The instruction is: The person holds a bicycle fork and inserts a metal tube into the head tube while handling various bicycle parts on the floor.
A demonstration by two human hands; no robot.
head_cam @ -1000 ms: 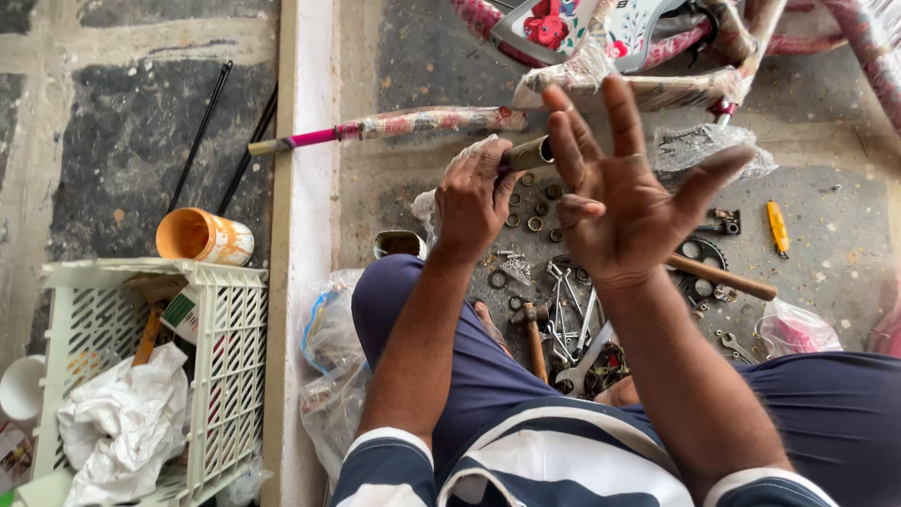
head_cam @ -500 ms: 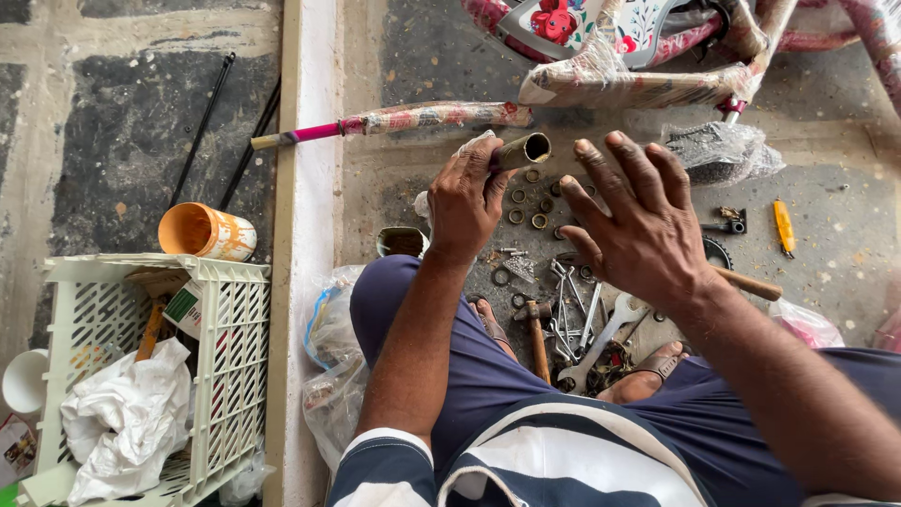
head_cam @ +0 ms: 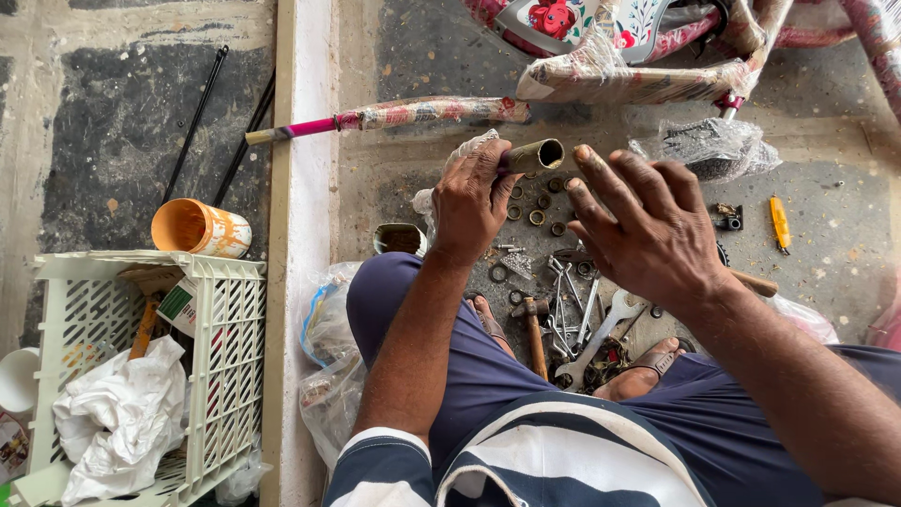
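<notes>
My left hand [head_cam: 472,202] grips a short brass-coloured metal tube [head_cam: 535,156], its open end pointing right. My right hand [head_cam: 641,225] hovers just right of the tube's mouth, palm down, fingers spread, index fingertip close to the opening and holding nothing. Below both hands, several rings and washers [head_cam: 535,202], wrenches [head_cam: 574,310] and a hammer [head_cam: 533,329] lie on the concrete floor between my feet in sandals [head_cam: 648,361].
A plastic-wrapped pink bicycle frame [head_cam: 638,80] and a loose wrapped pink tube [head_cam: 394,115] lie ahead. A white crate [head_cam: 225,376] with crumpled paper stands at left, an orange cup [head_cam: 199,228] beside it. Plastic bags [head_cam: 328,357] sit by my left knee; a yellow tool [head_cam: 780,221] at right.
My right hand turned from palm up with fingers raised to palm down and dropped toward the tube's mouth. My left hand kept its hold on the tube.
</notes>
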